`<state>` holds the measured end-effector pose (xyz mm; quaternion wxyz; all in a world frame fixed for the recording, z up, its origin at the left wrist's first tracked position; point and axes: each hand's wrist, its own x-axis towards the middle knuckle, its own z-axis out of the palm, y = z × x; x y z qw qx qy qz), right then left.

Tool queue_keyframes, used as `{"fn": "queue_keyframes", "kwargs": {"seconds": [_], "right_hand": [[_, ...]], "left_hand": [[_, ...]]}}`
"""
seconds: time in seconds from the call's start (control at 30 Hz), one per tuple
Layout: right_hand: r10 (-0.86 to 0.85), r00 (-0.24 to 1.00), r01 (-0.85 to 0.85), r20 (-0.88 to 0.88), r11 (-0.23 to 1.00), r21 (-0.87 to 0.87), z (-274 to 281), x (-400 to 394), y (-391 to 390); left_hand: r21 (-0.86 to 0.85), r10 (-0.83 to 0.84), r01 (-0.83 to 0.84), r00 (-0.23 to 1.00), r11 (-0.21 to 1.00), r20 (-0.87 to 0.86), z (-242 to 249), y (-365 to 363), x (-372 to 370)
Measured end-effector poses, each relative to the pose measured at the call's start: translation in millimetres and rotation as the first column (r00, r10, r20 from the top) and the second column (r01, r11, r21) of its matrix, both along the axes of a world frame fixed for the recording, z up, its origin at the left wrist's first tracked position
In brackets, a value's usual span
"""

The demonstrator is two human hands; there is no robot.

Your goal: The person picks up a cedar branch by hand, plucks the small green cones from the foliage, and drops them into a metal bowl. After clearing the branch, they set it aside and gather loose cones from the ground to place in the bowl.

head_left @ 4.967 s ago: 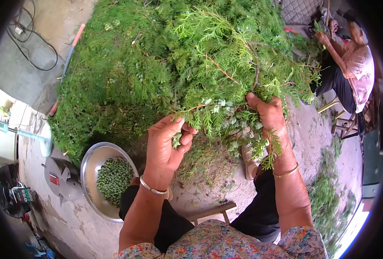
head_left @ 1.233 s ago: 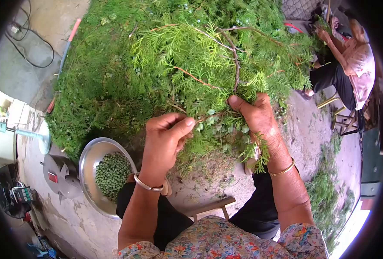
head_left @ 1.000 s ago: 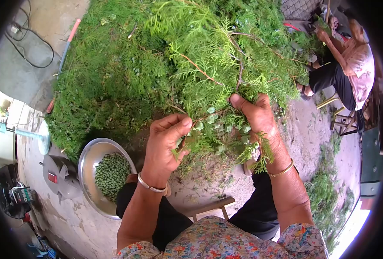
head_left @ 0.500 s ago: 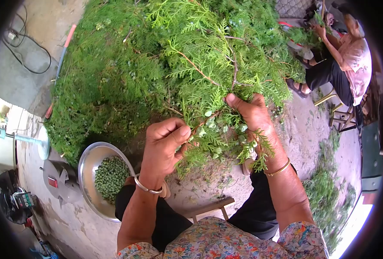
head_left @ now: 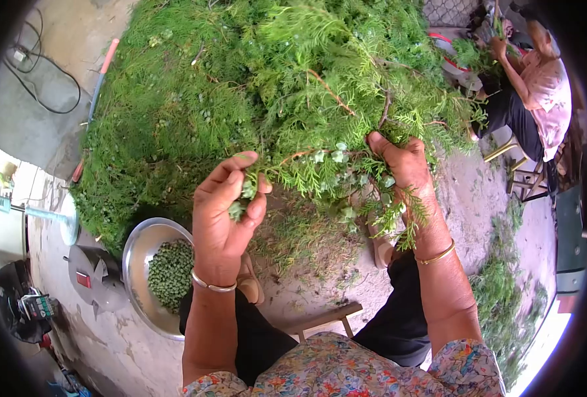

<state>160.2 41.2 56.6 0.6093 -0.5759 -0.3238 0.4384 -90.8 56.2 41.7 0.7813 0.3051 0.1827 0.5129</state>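
Note:
My right hand (head_left: 404,164) is closed round the stem of a leafy arborvitae branch (head_left: 346,109), whose sprays spread up and forward over the pile. Clusters of pale green cones (head_left: 338,156) hang on its twigs between my hands. To the left, my left hand (head_left: 226,205) is raised with curled fingers, holding several green cones (head_left: 240,202) against the palm. Its fingertips are right by the tip of a twig from the branch. Below and left of that hand stands a metal basin (head_left: 134,264), partly filled with picked green cones (head_left: 171,274).
A large heap of cut branches (head_left: 154,126) covers the ground ahead. At the right another person (head_left: 538,92) sits on a stool, handling greenery beside a red-rimmed basin (head_left: 449,53). A pole (head_left: 101,86), a fan (head_left: 65,218) and a cable (head_left: 51,109) are at the left.
My left hand has moved left, away from the branch, and turned so that cones show in its fingers. My right hand has shifted slightly right with the branch.

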Motion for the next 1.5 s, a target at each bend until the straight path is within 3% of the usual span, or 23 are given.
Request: {"fn": "queue_keyframes", "kwargs": {"seconds": [0.07, 0.17, 0.3, 0.37, 0.5, 0.6, 0.7, 0.8, 0.87, 0.9, 0.93, 0.97, 1.0, 1.03, 1.07, 1.1, 1.13, 1.23, 1.27, 1.3, 1.4, 1.47, 1.5], "right_hand": [[-0.001, 0.999, 0.002, -0.038, 1.0, 0.022, -1, -5, 0], [0.033, 0.989, -0.02, 0.142, 0.996, -0.092, -7, 2, 2], [0.053, 0.99, -0.047, 0.132, 0.998, -0.047, -8, 2, 1], [0.053, 0.984, -0.023, 0.168, 0.983, -0.18, -6, 2, 0], [0.106, 0.946, -0.039, 0.307, 0.975, -0.217, -9, 3, -1], [0.131, 0.928, -0.035, 0.348, 0.962, -0.269, -12, 5, 0], [0.052, 0.981, -0.03, 0.185, 0.992, -0.121, 0, 0, -3], [0.085, 0.992, -0.072, 0.096, 0.988, -0.136, 11, 1, -4], [0.047, 0.998, -0.048, -0.043, 0.999, -0.027, 19, -7, -9], [0.053, 0.997, -0.039, 0.057, 0.973, -0.229, 14, 1, -3], [0.05, 0.998, -0.038, 0.048, 0.974, -0.221, 12, 0, -3], [0.084, 0.992, -0.092, -0.099, 0.992, -0.083, 10, -2, -4], [0.135, 0.963, -0.122, -0.236, 0.99, 0.066, 11, -5, -6], [0.092, 0.957, -0.076, -0.276, 0.995, 0.067, 16, -9, -9], [0.093, 0.955, -0.075, -0.28, 0.994, 0.075, 15, -9, -9], [0.092, 0.96, -0.084, -0.266, 0.996, 0.04, 10, -8, -8], [0.09, 0.964, -0.092, -0.251, 0.996, 0.004, 8, -8, -7], [0.152, 0.956, -0.154, -0.249, 0.988, 0.012, 9, -11, -8], [0.158, 0.958, -0.167, -0.24, 0.986, -0.018, 6, -11, -6], [0.087, 0.989, -0.097, -0.116, 0.992, -0.086, 9, -16, -8], [0.212, 0.977, -0.2, 0.032, 0.956, -0.216, 17, -16, -6], [0.247, 0.968, -0.236, 0.042, 0.956, -0.176, 8, -16, -3], [0.274, 0.96, -0.266, 0.052, 0.955, -0.128, 3, -16, -1]], "left_hand": [[-0.028, 0.055, -0.055, 0.998, 0.998, -0.002, 3, -4, 6], [-0.14, 0.042, -0.042, 0.999, 0.989, 0.003, 4, -2, 6], [-0.11, 0.077, -0.087, 0.993, 0.99, -0.094, 4, -2, 9], [-0.148, 0.05, -0.046, 0.999, 0.988, 0.02, 6, -4, 13], [-0.127, 0.03, -0.028, 0.999, 0.992, 0.019, 7, -7, 16], [-0.052, 0.061, -0.067, 0.991, 0.996, -0.116, 10, -4, 9], [0.099, 0.216, -0.192, 0.888, 0.976, -0.406, 20, 0, -11], [0.227, 0.403, -0.335, 0.692, 0.914, -0.599, 24, 2, -50], [0.374, 0.528, -0.418, 0.356, 0.828, -0.771, 34, -11, -69], [0.281, 0.486, -0.517, 0.318, 0.809, -0.814, 24, -15, -93], [0.311, 0.455, -0.49, 0.205, 0.814, -0.867, 12, -21, -124], [0.339, 0.421, -0.459, 0.087, 0.821, -0.903, -4, -29, -158], [0.421, 0.394, -0.336, -0.147, 0.843, -0.907, -32, -35, -200], [0.467, 0.373, -0.198, -0.376, 0.862, -0.848, -52, -47, -229], [0.341, 0.24, -0.279, -0.338, 0.898, -0.91, -54, -62, -233], [0.468, 0.347, -0.036, -0.623, 0.883, -0.701, -83, -79, -265], [0.493, 0.453, 0.231, -0.799, 0.839, -0.396, -110, -87, -294], [0.436, 0.368, 0.218, -0.881, 0.873, -0.297, -75, -97, -264], [0.437, 0.367, 0.216, -0.882, 0.873, -0.296, -63, -94, -252], [0.572, 0.418, 0.093, -0.778, 0.815, -0.47, -48, -84, -236], [0.674, 0.628, -0.261, -0.246, 0.691, -0.739, 5, -58, -158], [0.688, 0.736, -0.293, 0.094, 0.664, -0.671, 39, -51, -81], [0.744, 0.761, -0.157, 0.136, 0.649, -0.635, 53, -49, -50]]}}
